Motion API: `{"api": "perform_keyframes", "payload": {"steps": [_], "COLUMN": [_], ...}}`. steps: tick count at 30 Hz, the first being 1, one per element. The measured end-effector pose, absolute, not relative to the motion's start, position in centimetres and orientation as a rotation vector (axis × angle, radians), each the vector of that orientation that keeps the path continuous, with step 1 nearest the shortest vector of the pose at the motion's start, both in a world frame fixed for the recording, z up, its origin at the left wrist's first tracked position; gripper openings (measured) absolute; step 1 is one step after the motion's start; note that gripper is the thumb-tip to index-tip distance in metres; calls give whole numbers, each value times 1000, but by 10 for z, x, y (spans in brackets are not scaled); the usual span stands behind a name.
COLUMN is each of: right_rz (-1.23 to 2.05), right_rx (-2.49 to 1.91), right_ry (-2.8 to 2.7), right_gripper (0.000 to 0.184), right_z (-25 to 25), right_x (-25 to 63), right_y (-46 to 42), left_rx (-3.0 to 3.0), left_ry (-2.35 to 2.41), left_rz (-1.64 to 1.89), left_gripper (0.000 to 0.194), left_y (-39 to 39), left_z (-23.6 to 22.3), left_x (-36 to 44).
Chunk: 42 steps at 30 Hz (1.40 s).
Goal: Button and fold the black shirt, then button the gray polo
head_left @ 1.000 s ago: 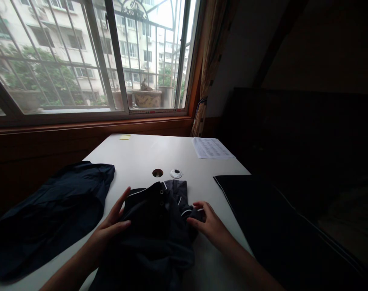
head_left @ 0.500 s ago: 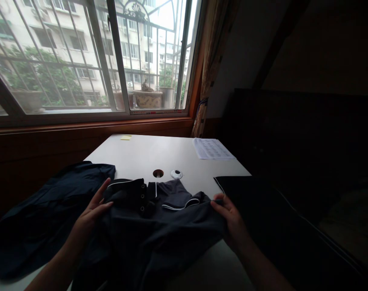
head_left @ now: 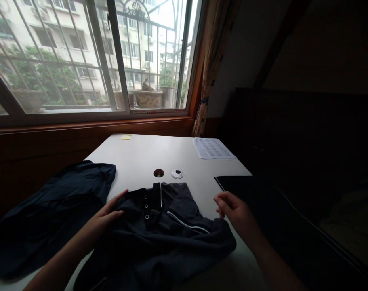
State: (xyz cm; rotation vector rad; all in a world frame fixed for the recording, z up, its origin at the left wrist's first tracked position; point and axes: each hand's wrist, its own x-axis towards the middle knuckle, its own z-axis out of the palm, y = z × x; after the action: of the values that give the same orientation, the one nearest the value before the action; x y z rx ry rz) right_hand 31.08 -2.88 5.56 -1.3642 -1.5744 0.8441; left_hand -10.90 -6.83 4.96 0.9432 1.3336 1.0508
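Observation:
A dark polo shirt [head_left: 171, 234] with white piping and small snap-like buttons lies loosely bunched in front of me on the white table [head_left: 141, 153]. My left hand [head_left: 108, 212] grips it near the left end of the collar, cloth between the thumb and the fingers. Just above the shirt's right side is my right hand [head_left: 236, 208]. Its fingers are curled in, and no cloth shows in them. The lower part of the shirt runs into deep shadow.
On the left lies a dark blue garment [head_left: 56, 206]. A black garment or cloth with white piping [head_left: 253, 202] covers the right side. Farther back are a printed sheet [head_left: 214, 148], a yellow sticky note [head_left: 126, 137], a cable hole [head_left: 158, 173] and its white cap [head_left: 177, 174].
My right hand has let go of the shirt's right side, which has dropped onto the table. My left hand has shifted slightly right, still on the shirt, and the collar lies flatter.

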Motion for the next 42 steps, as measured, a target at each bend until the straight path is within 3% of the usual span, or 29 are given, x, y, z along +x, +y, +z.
{"api": "perform_keyframes", "payload": {"steps": [5,10,12,18,23,27,32,37,42], "right_rz": [559,518,571,775,929,964,1024,477,198], "right_rx": [-1340,-1292,-1265,-1113,-1059,-1197,-1339,-1331,-1396], "right_ry": [-2101,-2526,-2647,-2858,-2709,-2409,-1891,-1394,-1681], "right_gripper": [21,66,76,25,12,19,31,33,31], "right_z": [55,58,57,62,79,100,115,107,92], "right_x": [285,239,228,233,276,332,396,410,368], "right_y": [-16,-8,-2,13,25,36,67,114,104], "left_rx": [1054,1202,1255,1294,1276,1443,2098,2586,2625], "left_ry": [1178,1052,1053,1144,1216,1220,1342,1652,1755], "left_rz": [964,738,671,702,809,762,683,997,1048], "left_gripper": [76,68,65,68,70,63,55,45,42], "left_y": [-68,-77,-79,-74,-63,-44,12,68,65], "left_z": [31,29,35,52,48,52,82,107,101], "left_x": [-109,-106,-106,-124,-146,-157,-163,-145,-120]}}
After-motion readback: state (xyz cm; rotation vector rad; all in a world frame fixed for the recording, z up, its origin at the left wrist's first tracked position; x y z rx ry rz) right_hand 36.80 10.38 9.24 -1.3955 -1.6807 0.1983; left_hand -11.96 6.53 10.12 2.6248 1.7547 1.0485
